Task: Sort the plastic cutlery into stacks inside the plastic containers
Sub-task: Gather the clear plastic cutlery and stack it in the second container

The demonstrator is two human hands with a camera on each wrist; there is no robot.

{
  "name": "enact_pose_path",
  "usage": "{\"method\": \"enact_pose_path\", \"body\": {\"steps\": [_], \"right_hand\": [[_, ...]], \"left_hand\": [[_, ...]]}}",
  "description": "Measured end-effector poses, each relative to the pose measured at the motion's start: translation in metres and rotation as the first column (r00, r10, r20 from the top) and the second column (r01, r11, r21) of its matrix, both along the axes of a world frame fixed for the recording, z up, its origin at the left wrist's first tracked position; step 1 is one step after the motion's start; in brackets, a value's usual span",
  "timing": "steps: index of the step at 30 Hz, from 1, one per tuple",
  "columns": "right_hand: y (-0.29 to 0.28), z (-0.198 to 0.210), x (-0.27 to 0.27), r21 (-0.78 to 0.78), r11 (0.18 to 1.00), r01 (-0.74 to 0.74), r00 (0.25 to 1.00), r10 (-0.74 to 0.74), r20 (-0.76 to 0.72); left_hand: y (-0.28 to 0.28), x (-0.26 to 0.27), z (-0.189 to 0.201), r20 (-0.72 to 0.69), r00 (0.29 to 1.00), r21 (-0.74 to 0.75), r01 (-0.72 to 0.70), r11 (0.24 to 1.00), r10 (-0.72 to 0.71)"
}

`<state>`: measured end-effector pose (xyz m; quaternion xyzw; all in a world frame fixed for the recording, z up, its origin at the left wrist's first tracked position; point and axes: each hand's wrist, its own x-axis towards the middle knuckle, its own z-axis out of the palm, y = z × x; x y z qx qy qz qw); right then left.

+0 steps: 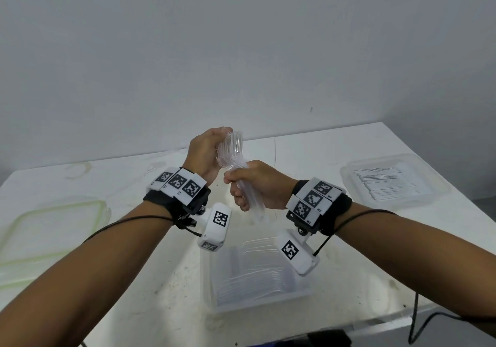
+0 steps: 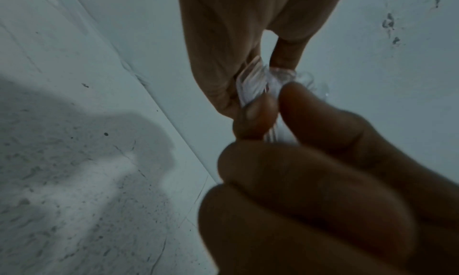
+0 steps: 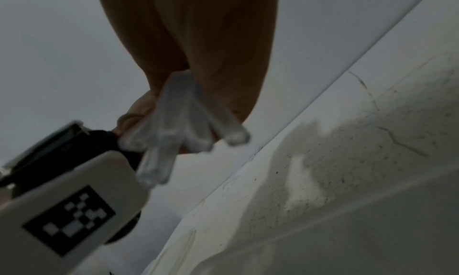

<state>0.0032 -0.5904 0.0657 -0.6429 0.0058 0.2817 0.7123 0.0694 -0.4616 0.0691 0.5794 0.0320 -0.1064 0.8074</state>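
Note:
A bundle of clear plastic forks (image 1: 234, 151) is held upright above the white table (image 1: 128, 180), tines up. My right hand (image 1: 243, 189) grips the handles in a fist, and the handle ends (image 3: 188, 126) fan out below it. My left hand (image 1: 224, 145) curls round the fork heads (image 2: 252, 81), thumb on one side and fingers on the other. Below the hands, a clear container (image 1: 214, 287) near the front edge holds stacked forks. A second clear container (image 1: 349, 175) at the right holds a row of cutlery.
A clear piece with a green rim (image 1: 99, 212), lid or container, lies at the left of the table. A bare wall (image 1: 241, 51) rises right behind the table. A black cable (image 1: 414, 320) hangs over the front right edge.

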Motion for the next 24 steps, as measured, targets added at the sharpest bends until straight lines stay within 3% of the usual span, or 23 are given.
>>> {"method": "enact_pose_path", "body": {"steps": [9,14,17,20,24], "right_hand": [[-0.005,-0.011,-0.003,-0.144,0.987,0.078,0.997,-0.073,0.040],[-0.005,-0.009,-0.003,-0.087,0.996,0.033,0.999,-0.032,0.005],[-0.008,-0.008,-0.002,-0.014,0.999,0.037,0.999,-0.037,-0.028],[-0.010,-0.005,-0.001,0.048,0.998,0.033,0.998,-0.031,-0.049],[-0.012,-0.001,-0.001,0.115,0.993,0.021,0.999,-0.015,-0.050]], "left_hand": [[-0.004,0.000,-0.003,0.129,0.984,0.344,-0.162,0.925,0.125],[-0.010,-0.002,-0.002,0.176,0.982,0.392,-0.132,0.911,0.066],[-0.010,-0.004,0.001,0.116,0.993,0.293,-0.014,0.956,-0.021],[-0.009,-0.008,0.003,0.004,0.996,0.094,0.085,0.992,-0.085],[-0.009,-0.011,0.002,-0.003,0.965,-0.024,0.261,0.965,-0.261]]}}
